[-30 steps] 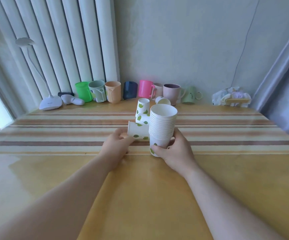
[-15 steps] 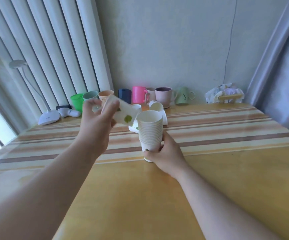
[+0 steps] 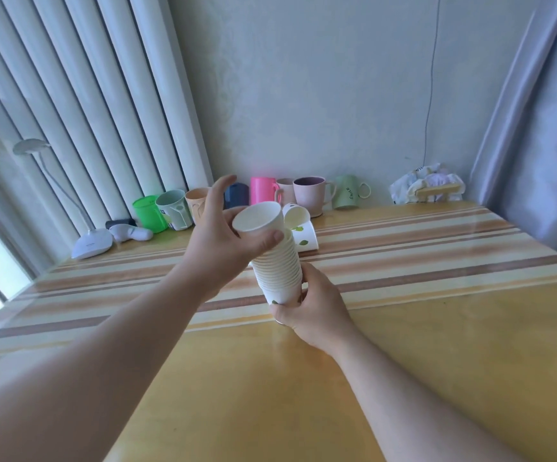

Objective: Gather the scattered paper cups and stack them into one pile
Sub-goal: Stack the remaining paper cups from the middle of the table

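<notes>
Head view: left hand [image 3: 217, 241] now seating cup [image 3: 259, 221] onto stack [image 3: 279, 271].

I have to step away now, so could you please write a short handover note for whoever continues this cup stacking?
Left hand: gripping the top cup, seating it on the stack.
Right hand: gripping the stack at its base, tilted, at the table.
Done: most cups nested in one pile.
Left: loose cups lying just behind the stack; add them. Mugs by the wall are not part of the job.
</notes>
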Demonstrator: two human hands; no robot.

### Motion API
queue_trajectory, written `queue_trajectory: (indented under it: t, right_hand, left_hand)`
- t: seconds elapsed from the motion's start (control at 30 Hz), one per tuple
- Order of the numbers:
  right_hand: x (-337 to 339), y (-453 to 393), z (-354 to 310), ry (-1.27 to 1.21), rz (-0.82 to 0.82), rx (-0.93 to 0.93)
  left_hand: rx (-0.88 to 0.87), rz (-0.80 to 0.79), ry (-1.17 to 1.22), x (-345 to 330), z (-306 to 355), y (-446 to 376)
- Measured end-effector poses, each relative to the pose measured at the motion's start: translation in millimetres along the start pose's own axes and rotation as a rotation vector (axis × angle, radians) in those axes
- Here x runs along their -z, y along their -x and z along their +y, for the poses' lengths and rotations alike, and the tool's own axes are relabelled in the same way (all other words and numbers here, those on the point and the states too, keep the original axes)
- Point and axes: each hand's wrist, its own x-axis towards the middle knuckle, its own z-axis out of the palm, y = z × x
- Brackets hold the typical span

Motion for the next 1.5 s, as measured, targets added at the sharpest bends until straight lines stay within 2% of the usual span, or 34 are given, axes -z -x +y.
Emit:
queue_trajectory:
  t: [0.13, 0.2, 0.23, 0.3, 0.37, 0.47, 0.53, 0.63, 0.7, 0.8, 0.87, 0.97, 1.03, 1.1, 1.13, 1.2, 1.27, 1.3, 1.4, 1.5]
  right_hand:
    - [4, -4, 2, 0.068, 0.152, 0.028]
    - [8, -8, 4, 0.116, 0.22, 0.024]
    - [9, -9, 5, 0.126, 0.236, 0.011]
    - [10, -11, 8, 0.116, 0.247, -0.027]
    - [9, -12, 8, 0.097, 0.25, -0.048]
    - [9, -13, 10, 0.089, 0.254, -0.056]
    - [9, -14, 11, 0.092, 0.26, -0.059]
    - [9, -14, 11, 0.095, 0.261, -0.065]
    - [8, -14, 10, 0.103, 0.265, -0.064]
    - [8, -14, 9, 0.11, 0.265, -0.075]
    - [7, -15, 9, 0.106, 0.263, -0.082]
    - [8, -15, 9, 0.101, 0.259, -0.08]
    - [8, -15, 10, 0.094, 0.253, -0.082]
    - [8, -14, 9, 0.088, 0.251, -0.083]
    - [8, -14, 10, 0.087, 0.249, -0.081]
    - [8, -15, 10, 0.091, 0.243, -0.081]
    - [8, -14, 10, 0.094, 0.238, -0.082]
    - [8, -14, 9, 0.094, 0.235, -0.087]
    - [10, -13, 9, 0.083, 0.23, -0.091]
    - [10, -12, 8, 0.074, 0.232, -0.09]
  left_hand:
    - [0.039, -0.066, 0.089, -3, -19, -5]
    - [0.114, 0.004, 0.136, -7, -32, -10]
    - [0.15, 0.068, 0.107, -10, -40, -13]
    - [0.211, 0.132, -0.129, -16, -60, -20]
    - [0.29, 0.097, -0.335, -20, -81, -26]
    - [0.51, 0.053, -0.315, -28, -98, -36]
    - [0.589, 0.019, -0.267, -35, -109, -38]
    - [0.48, -0.014, -0.419, -41, -116, -34]
    - [0.24, -0.07, -0.667, -40, -113, -37]
    - [-0.062, -0.289, -1.031, -40, -106, -49]
    - [-0.127, -0.343, -1.153, -42, -101, -55]
    - [-0.115, -0.315, -1.232, -40, -98, -59]
    - [-0.103, -0.288, -1.193, -34, -102, -60]
    - [-0.136, -0.184, -1.05, -26, -103, -57]
    - [-0.132, -0.09, -0.91, -23, -101, -55]
    - [-0.006, 0.089, -0.513, -19, -81, -51]
    - [0.115, 0.196, -0.089, -18, -58, -55]
    - [0.119, 0.222, 0.078, -18, -44, -57]
    - [0.04, 0.193, 0.385, -19, 1, -56]
    - [-0.071, 0.026, 0.382, -33, 24, -42]
